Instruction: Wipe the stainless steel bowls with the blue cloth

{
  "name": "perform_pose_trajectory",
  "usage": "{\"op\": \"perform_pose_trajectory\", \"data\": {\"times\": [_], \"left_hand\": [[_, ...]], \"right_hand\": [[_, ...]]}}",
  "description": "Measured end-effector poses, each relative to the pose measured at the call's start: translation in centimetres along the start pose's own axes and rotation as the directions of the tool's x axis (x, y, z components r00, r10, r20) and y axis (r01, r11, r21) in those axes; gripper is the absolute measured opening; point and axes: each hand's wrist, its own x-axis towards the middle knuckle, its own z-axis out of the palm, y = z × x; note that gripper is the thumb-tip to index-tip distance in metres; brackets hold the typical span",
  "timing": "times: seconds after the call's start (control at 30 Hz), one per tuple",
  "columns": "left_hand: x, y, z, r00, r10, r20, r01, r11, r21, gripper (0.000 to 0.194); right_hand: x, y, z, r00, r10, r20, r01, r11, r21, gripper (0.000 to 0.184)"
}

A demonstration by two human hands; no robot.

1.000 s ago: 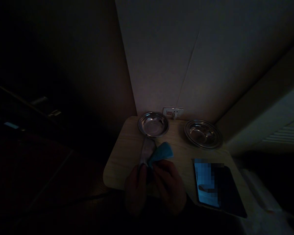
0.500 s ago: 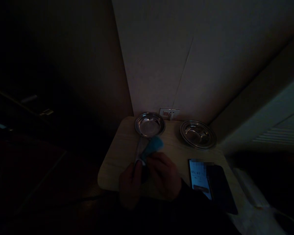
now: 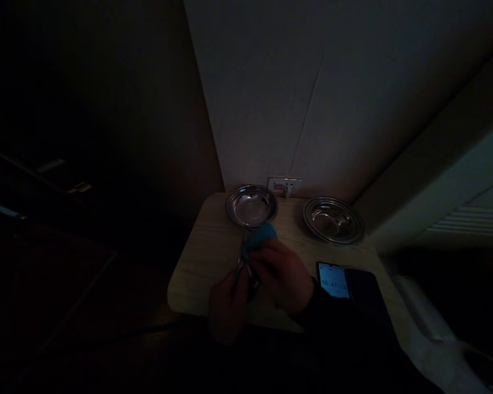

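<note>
The scene is very dark. My left hand [image 3: 227,306] is closed round the handle of a metal utensil [image 3: 243,257], which points away from me toward a steel bowl [image 3: 251,205]. My right hand [image 3: 285,273] is pinched on a blue cloth [image 3: 261,236] and presses it against the utensil's upper part. Both hands hover over the near part of a small light wooden table [image 3: 201,257]. The utensil's far end is partly hidden by the cloth.
A second steel plate [image 3: 332,220] sits at the table's back right. A phone [image 3: 334,280] with a lit screen lies on a dark case at the right. A wall socket [image 3: 285,186] is behind the bowls. The floor to the left is dark.
My right hand has slid the blue cloth up along the utensil toward the bowl. The cloth now looks bunched rather than fanned out. The view has shifted slightly.
</note>
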Motion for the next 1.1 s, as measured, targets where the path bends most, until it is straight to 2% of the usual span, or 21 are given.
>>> {"op": "perform_pose_trajectory", "data": {"times": [0.07, 0.17, 0.3, 0.43, 0.53, 0.67, 0.8, 0.9, 1.0, 1.1], "left_hand": [[0.0, 0.0, 0.1, 1.0, 0.005, 0.023, -0.005, 1.0, 0.0, 0.037], [0.0, 0.1, 0.1, 1.0, 0.016, 0.014, -0.016, 1.0, -0.003, 0.038], [-0.2, 0.1, 0.1, 1.0, 0.023, 0.014, -0.022, 0.999, -0.036, 0.038], [-0.4, -0.2, 0.0, 0.999, 0.038, -0.012, -0.038, 0.999, -0.017, 0.037], [-0.4, -0.5, -0.1, 1.0, 0.029, -0.01, -0.029, 1.0, -0.011, 0.037], [-0.1, -0.8, 0.0, 0.999, 0.045, -0.008, -0.045, 0.998, -0.032, 0.036], [-0.1, -1.0, -0.3, 0.999, 0.03, 0.024, -0.028, 0.997, -0.069, 0.036], [-0.1, -1.0, -0.4, 0.999, 0.035, 0.022, -0.033, 0.996, -0.079, 0.035], [-0.1, -0.8, -0.3, 0.998, 0.049, 0.031, -0.046, 0.996, -0.076, 0.034], [0.2, -0.7, 0.0, 0.995, 0.091, 0.037, -0.09, 0.995, -0.03, 0.033]], "right_hand": [[0.2, 0.0, -0.2, 0.999, 0.021, 0.037, -0.021, 1.0, 0.005, 0.013], [0.3, -0.1, -0.4, 0.999, 0.048, 0.007, -0.048, 0.997, -0.053, 0.01], [0.6, 0.0, -0.4, 0.998, 0.025, 0.05, -0.024, 0.999, -0.035, 0.012], [0.7, -0.1, -0.2, 1.0, 0.005, -0.001, -0.005, 0.994, -0.109, 0.012], [0.7, -0.1, 0.0, 0.998, -0.019, 0.066, 0.021, 0.999, -0.037, 0.012], [1.2, 0.7, -0.1, 1.0, 0.022, 0.014, -0.021, 0.997, -0.078, 0.012], [0.1, 1.3, 0.1, 0.995, 0.083, -0.052, -0.08, 0.995, 0.051, 0.014], [-1.3, 0.5, 0.3, 0.994, 0.098, -0.041, -0.094, 0.991, 0.094, 0.012], [-1.2, -0.5, 0.4, 0.996, 0.091, 0.008, -0.091, 0.995, 0.049, 0.009], [-0.3, -0.8, 0.5, 0.99, 0.126, -0.057, -0.129, 0.991, -0.044, 0.008]]}}
